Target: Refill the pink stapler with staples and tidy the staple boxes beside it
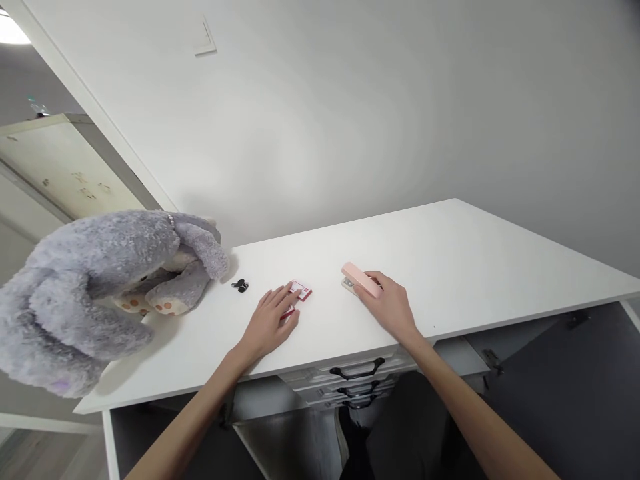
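Bare forearms (pixel 195 413) reach across a white cabinet top (pixel 500 260), left hand (pixel 270 323) over a red-and-white pack (pixel 304 292), right hand (pixel 393 303) round a pink stapler (pixel 358 277)

At the far left, a large grey plush toy (pixel 110 253) slumps on the end of the cabinet top, its pale feet dotted with orange-brown spots. Near one of its limbs lies a small black item (pixel 241 285) (three-lobed in outline, too small to name with confidence).

Next comes the left hand, palm down with its fingers a little spread. It covers part of the red-and-white pack, whose far end shows past the fingertips. A second red-edged piece (pixel 287 312) peeps out between fingers and thumb, so mostly hidden that its shape cannot be told. The hand seems to be resting or steadying rather than gripping.

Apart from these, further right, the pink stapler lies aslant, its pale base visible below the upper arm. The right hand pinches its near end, thumb to one side and fingers to the other; it appears to rest on the surface.

As for progress, the stapler is in hand and the pack is under the other palm, but the two have not been brought together. No loose staples show, so the handling looks early, with most of it probably left.

Below hang drawers with black handles (pixel 357 368), and at the far right a dark door (pixel 565 393) appears to stand open.
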The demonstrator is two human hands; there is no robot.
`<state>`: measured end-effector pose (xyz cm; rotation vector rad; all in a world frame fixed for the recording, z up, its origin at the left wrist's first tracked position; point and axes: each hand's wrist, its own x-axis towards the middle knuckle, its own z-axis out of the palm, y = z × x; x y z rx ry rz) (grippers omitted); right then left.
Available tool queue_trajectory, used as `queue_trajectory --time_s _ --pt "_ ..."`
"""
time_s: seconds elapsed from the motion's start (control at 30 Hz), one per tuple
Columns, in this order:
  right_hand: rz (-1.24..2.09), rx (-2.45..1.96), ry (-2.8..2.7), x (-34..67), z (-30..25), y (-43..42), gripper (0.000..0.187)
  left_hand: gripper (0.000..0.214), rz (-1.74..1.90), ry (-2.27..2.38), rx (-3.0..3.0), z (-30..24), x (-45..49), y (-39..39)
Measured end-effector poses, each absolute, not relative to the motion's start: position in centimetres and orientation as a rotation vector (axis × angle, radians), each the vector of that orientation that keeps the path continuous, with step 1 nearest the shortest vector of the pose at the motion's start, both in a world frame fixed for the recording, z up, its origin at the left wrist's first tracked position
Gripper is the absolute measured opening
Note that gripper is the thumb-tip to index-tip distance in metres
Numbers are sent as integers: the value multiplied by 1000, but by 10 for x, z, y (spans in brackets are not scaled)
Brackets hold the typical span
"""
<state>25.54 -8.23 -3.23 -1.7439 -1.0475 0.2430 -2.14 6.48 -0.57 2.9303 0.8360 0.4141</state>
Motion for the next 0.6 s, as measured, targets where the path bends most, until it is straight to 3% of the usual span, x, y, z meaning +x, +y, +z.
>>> queue_trajectory --time_s 0.37,0.6 --pt "247 -1765 -1033 255 -33 -80 50 47 359 229 2896 -6 46 66" --pt "334 -1655 -1058 255 -36 -76 54 67 506 238 2817 -9 51 68"
